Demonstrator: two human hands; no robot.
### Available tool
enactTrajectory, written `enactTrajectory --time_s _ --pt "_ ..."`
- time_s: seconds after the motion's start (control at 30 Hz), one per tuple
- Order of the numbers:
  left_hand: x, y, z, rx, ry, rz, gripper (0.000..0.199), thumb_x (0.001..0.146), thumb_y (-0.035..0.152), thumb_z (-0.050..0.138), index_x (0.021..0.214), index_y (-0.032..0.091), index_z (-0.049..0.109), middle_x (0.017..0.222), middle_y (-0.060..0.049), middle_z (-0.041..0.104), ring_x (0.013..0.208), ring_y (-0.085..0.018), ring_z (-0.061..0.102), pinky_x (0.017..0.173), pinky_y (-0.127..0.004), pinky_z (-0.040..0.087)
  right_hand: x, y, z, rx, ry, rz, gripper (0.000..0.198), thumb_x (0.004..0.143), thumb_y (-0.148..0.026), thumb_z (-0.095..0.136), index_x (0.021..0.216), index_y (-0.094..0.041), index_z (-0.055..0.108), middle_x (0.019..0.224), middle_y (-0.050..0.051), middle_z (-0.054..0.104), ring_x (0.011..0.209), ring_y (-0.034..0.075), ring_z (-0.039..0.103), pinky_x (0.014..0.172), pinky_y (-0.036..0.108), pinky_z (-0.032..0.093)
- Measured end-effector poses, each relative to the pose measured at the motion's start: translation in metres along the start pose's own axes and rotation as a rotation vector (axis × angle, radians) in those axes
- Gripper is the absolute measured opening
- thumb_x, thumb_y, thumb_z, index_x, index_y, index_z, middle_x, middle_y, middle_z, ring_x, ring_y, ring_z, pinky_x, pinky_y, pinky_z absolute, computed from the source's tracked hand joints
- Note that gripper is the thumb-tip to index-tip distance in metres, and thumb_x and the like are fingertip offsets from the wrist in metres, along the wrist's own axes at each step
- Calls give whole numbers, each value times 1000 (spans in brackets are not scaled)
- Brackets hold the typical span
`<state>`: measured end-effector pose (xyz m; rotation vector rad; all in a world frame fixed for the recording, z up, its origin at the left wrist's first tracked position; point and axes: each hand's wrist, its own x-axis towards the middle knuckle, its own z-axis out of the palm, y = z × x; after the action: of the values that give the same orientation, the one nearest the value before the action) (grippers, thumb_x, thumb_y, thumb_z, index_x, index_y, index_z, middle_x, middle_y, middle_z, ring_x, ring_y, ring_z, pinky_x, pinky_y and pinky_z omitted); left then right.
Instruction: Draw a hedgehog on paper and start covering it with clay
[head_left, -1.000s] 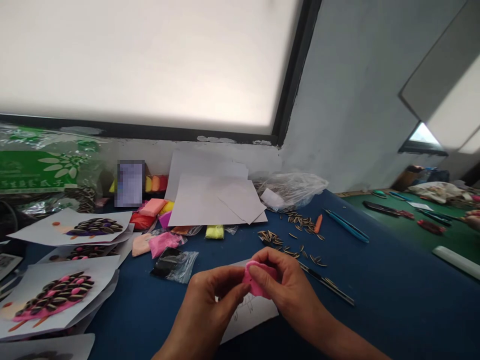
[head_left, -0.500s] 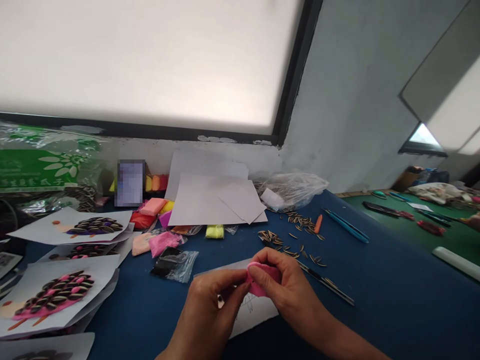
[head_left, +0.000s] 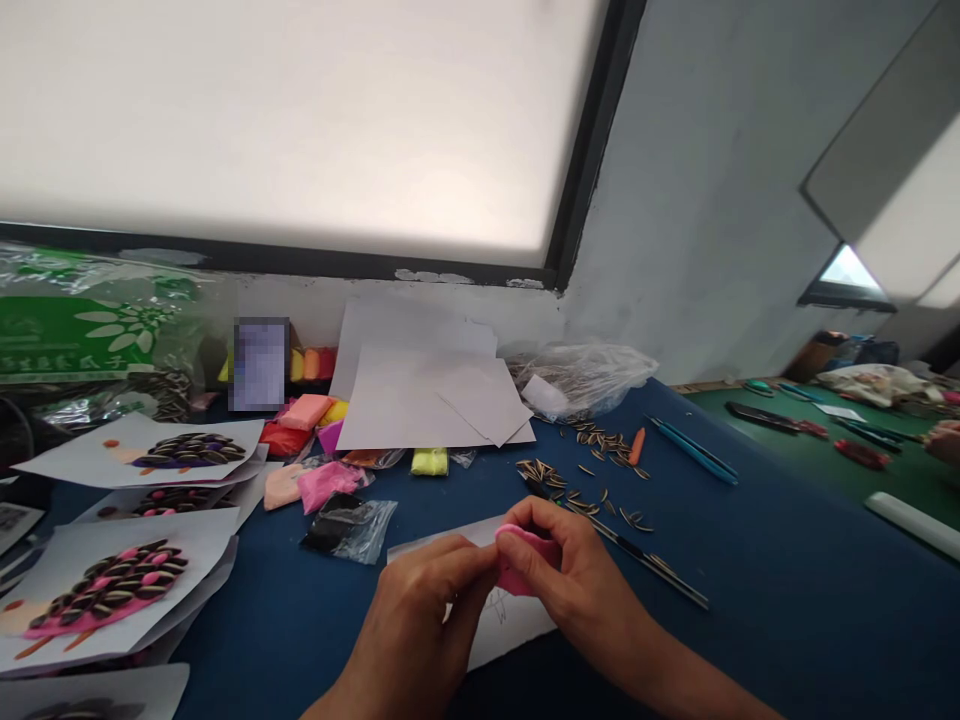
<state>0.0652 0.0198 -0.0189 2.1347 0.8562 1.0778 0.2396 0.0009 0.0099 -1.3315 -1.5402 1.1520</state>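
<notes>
A flat piece of pink modelling clay [head_left: 516, 578] is held between my two hands, above a white sheet [head_left: 517, 632] with pencil lines on it. My right hand [head_left: 570, 570] is closed around the clay, thumb on its face and fingers behind. The fingertips of my left hand [head_left: 431, 605] pinch together at the clay's left edge; part of that contact is hidden. Most of the sheet lies covered by both hands. Just beyond my right hand are sunflower seeds [head_left: 541, 474] and a thin metal-and-black tool [head_left: 652, 565].
Seed-and-clay hedgehog pictures [head_left: 112, 590] are stacked at the left. Bagged clay, pink [head_left: 330, 484] and black [head_left: 337, 525], lies ahead. Blank white papers [head_left: 427, 400] lean at the wall. Blue tweezers [head_left: 694, 450] and an orange clay stick [head_left: 637, 447] sit to the right.
My left fingers have drawn closer together and tilted at the clay's edge, narrowing the gap between thumb and fingers. My right hand has hardly moved. Part of another person's hand shows more at the far right.
</notes>
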Motion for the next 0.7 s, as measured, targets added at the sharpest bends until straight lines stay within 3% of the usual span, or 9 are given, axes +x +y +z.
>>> enactTrajectory --time_s 0.23,0.5,0.7 --pt "2 3 -2 -54 -32 -80 25 97 26 52 102 24 76 77 -2 73 67 -17 66 61 -24 48 0 0 -1 72 -1 -24 22 95 -38 61 86 -18 63 78 -1 61 72 14 56 66 24 47" --pt "4 3 -2 -140 17 -182 22 90 27 56 90 24 78 69 1 73 57 -14 62 54 -20 44 2 -3 -1 27 -5 -49 23 96 -39 60 88 -19 69 83 2 66 79 17 63 73 28 51" --pt "4 3 0 -102 20 -123 23 91 24 54 82 24 75 66 2 69 57 -13 59 54 -19 41 1 -6 -3 -52 40 -104 21 94 -32 62 81 -19 69 82 1 64 78 16 61 72 27 50"
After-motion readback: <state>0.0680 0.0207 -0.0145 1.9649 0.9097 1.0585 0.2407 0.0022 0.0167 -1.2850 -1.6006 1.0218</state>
